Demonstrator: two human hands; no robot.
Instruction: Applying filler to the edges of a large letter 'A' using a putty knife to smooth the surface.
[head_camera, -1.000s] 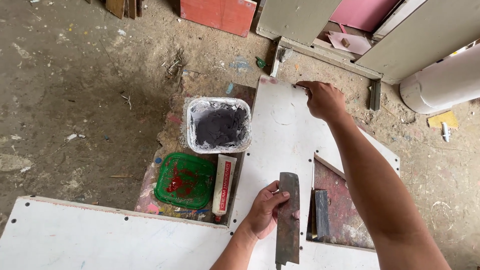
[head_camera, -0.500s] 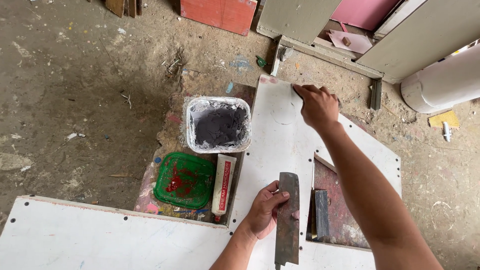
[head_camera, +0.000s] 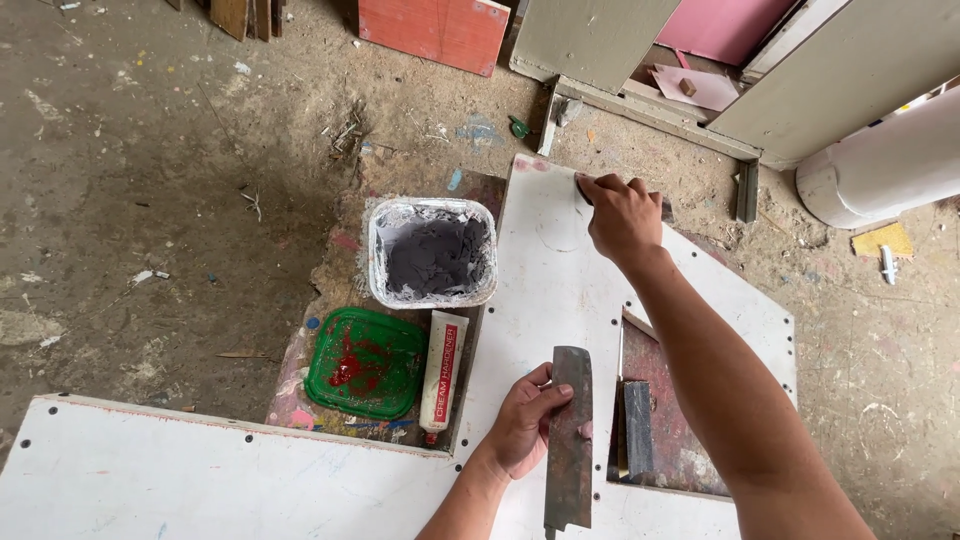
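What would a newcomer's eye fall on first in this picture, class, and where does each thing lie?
Likely the two hands on the white board: the left hand grips a long, worn flat blade near the bottom, the right hand presses at the board's far edge. To their left stand a square tub of grey paste and a green lid.

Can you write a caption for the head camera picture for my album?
Left hand holds a flat grey metal blade while right hand presses a white cut board.

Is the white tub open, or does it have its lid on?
Open. The white tub shows grey paste inside, and a green lid lies flat beside it on the ground.
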